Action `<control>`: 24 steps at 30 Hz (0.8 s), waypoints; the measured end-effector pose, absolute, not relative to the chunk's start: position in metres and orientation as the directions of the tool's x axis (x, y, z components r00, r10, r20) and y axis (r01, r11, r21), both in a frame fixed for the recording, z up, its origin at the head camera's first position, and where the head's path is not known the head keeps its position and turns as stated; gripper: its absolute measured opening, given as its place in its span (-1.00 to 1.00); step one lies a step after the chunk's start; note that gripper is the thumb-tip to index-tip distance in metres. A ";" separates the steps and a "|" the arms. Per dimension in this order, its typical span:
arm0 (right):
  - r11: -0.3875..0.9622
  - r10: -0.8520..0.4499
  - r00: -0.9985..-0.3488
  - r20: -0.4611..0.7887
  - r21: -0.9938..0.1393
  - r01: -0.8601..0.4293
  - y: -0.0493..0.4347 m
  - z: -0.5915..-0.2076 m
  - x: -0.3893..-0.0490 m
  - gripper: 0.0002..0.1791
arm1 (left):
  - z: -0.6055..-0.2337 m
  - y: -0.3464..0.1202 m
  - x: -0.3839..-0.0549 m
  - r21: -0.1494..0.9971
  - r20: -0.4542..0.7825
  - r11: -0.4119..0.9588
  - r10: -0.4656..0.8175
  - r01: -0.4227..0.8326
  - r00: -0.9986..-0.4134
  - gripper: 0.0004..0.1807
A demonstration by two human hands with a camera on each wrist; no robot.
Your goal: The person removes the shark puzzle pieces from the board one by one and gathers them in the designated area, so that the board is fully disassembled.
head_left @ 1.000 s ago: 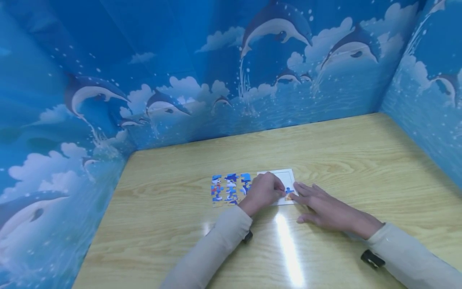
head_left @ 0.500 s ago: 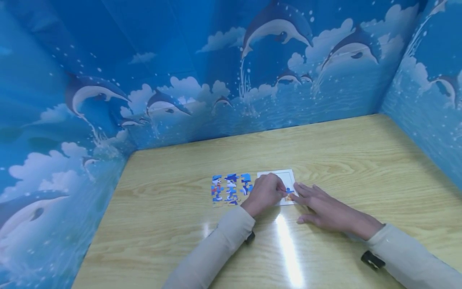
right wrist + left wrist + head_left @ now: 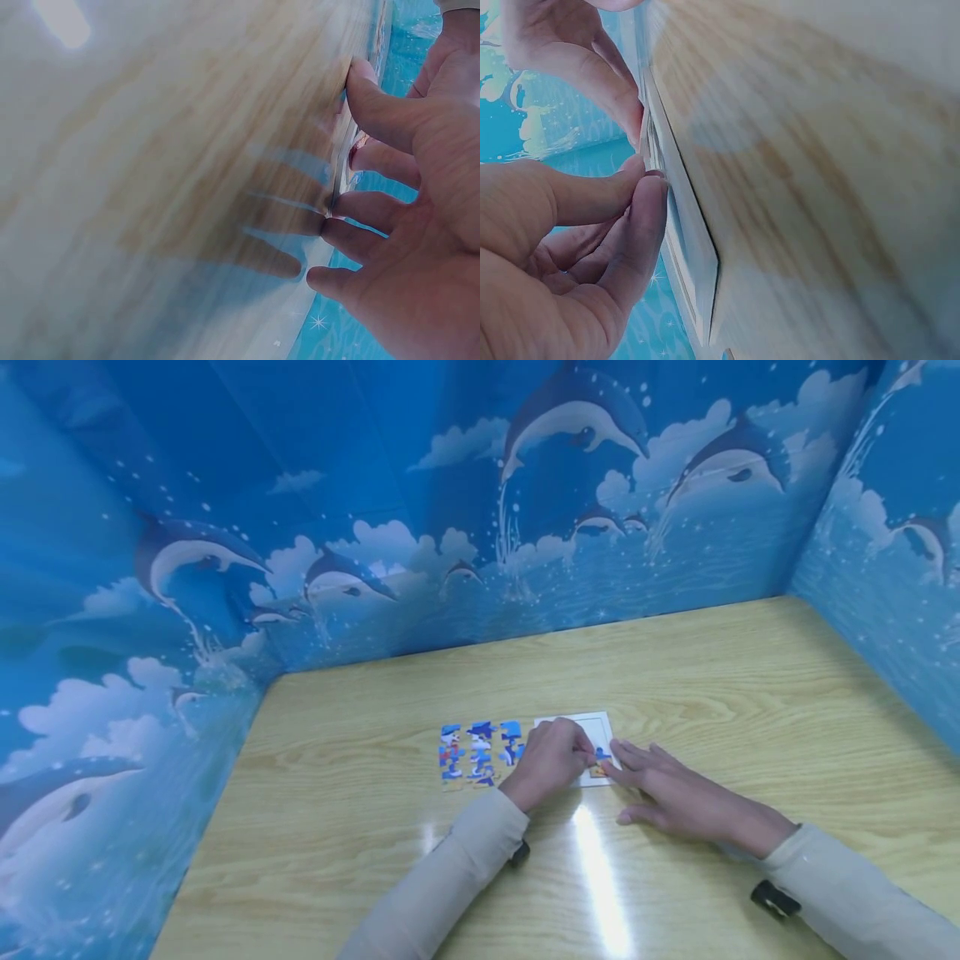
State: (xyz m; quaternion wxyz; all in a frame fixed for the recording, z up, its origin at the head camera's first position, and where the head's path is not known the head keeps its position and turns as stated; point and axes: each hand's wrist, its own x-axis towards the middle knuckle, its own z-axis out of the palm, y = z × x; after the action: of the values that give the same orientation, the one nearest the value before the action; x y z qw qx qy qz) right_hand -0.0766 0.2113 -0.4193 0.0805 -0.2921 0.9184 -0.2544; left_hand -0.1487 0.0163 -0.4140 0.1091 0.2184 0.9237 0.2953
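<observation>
A white puzzle board (image 3: 596,724) with a raised border lies flat on the table, and a few joined puzzle pieces (image 3: 601,769) show in its near right corner. Over the board, my left hand (image 3: 551,753) pinches a small puzzle piece between thumb and index finger; in the left wrist view those fingertips (image 3: 651,191) hide most of it. My right hand (image 3: 671,789) lies palm down at the board's right edge. Its extended fingers (image 3: 375,208) touch the board's edge and the corner pieces, holding nothing.
Left of the board, loose jigsaw pieces (image 3: 480,752) lie in three columns on the wooden table (image 3: 360,827). My left forearm passes just in front of them. Blue dolphin-print walls (image 3: 420,585) stand along the table's back and sides.
My left hand has shifted very slightly to the right, its fingertips still at the corner pieces. The right hand stays in place.
</observation>
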 end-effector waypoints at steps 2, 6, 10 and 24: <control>0.699 -0.578 -0.816 -0.001 -0.517 -0.495 0.211 -0.419 -0.077 -0.22 | -0.414 0.016 -0.148 0.606 -0.085 0.729 0.456 0.317 -0.886 -0.96; 0.695 -0.583 -0.812 0.007 -0.513 -0.503 0.211 -0.420 -0.077 -0.22 | -0.412 0.014 -0.146 0.622 -0.105 0.731 0.433 0.280 -0.895 -0.95; 0.702 -0.577 -0.817 -0.001 -0.512 -0.495 0.211 -0.421 -0.077 -0.21 | -0.410 0.011 -0.146 0.632 -0.101 0.724 0.432 0.278 -0.896 -0.94; 0.721 -0.566 -0.822 -0.053 -0.515 -0.464 0.211 -0.418 -0.074 -0.23 | -0.401 -0.009 -0.152 0.631 -0.072 0.728 0.399 0.268 -0.914 -0.96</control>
State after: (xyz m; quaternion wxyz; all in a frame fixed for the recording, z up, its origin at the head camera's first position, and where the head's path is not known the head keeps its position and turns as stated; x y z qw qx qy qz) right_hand -0.0742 0.2115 -0.4180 0.1038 -0.2793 0.9219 -0.2476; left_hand -0.1518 -0.0093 -0.4009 0.1021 0.1806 0.9239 0.3216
